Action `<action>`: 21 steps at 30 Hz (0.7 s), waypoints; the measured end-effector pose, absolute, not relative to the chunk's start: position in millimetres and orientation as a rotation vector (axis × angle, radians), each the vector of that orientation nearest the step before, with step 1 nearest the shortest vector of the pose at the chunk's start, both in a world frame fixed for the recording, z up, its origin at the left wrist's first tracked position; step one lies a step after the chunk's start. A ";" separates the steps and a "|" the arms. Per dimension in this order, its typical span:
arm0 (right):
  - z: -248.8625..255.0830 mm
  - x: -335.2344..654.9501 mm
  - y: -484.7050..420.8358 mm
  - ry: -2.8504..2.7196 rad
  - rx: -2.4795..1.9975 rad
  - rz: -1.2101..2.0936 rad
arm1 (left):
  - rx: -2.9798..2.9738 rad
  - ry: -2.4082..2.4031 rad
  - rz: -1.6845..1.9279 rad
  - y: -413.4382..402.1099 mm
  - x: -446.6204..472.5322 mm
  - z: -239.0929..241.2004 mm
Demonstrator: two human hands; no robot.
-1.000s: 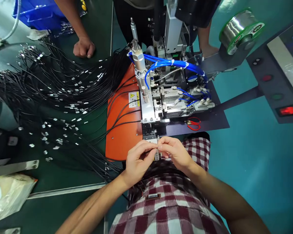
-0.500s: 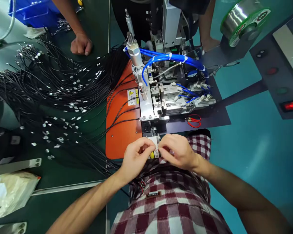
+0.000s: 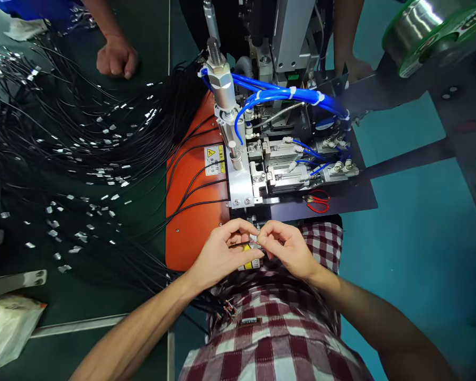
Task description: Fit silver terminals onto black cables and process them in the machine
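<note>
A short length of black cable (image 3: pixel 239 244) crosses the curled fingers of my left hand (image 3: pixel 221 254), whose thumb stands apart from the index finger. Thin light-coloured wires (image 3: pixel 254 241) show at the cable's end. My right hand (image 3: pixel 287 247) pinches these wires between thumb and fingertips; the exact grip is partly hidden. Both hands are just in front of the machine's near end, above a yellow and white label (image 3: pixel 250 262). Behind them is the metal clamping machine (image 3: pixel 240 182), with several black cables running into its left side over an orange plate (image 3: pixel 194 233).
Bundles of black cables with silvery ends (image 3: pixel 107 132) cover the table at left. Red-handled cutters (image 3: pixel 318 201) lie right of the machine. A solder spool (image 3: pixel 428 32) hangs at upper right. Another person's hand (image 3: pixel 117 57) rests on the table. More cables with bared wires (image 3: pixel 226 309) lie by my lap.
My left thumb has moved away from the index finger, and the cable across my left fingers is now visible. My right hand stays pinched close by. The view has shifted slightly.
</note>
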State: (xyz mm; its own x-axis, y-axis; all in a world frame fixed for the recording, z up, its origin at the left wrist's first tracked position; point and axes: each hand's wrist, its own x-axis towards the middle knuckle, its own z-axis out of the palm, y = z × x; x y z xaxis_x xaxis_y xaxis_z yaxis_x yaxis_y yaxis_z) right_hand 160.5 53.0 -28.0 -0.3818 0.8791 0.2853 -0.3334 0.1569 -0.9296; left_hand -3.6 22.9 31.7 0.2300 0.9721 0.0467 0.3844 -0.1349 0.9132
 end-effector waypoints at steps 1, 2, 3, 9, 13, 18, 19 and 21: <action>-28.3 160.7 53.3 -1.374 -0.569 1.498 | 1.741 1.281 0.929 22.6 -2.6 31.6; -29.1 161.1 53.0 -1.370 -0.560 1.538 | 1.797 1.271 0.981 22.9 -1.9 31.5; -30.1 161.5 52.2 -1.370 -0.558 1.554 | 1.816 1.257 1.031 23.8 -1.6 31.5; -33.0 163.0 48.2 -1.615 -0.521 0.962 | 1.319 1.155 0.750 30.1 -4.8 33.6; -31.8 162.2 62.6 -1.471 -0.613 1.310 | 1.732 1.297 0.972 25.9 -7.9 29.2; -32.1 159.2 84.5 -1.345 -0.576 1.512 | 2.557 1.253 1.065 34.0 -20.4 21.0; -32.5 158.2 87.4 -1.330 -0.573 1.527 | 2.648 1.237 1.049 37.3 -23.6 20.3; -33.5 155.8 91.3 -1.309 -0.576 1.542 | 2.824 1.217 0.968 43.9 -29.9 19.8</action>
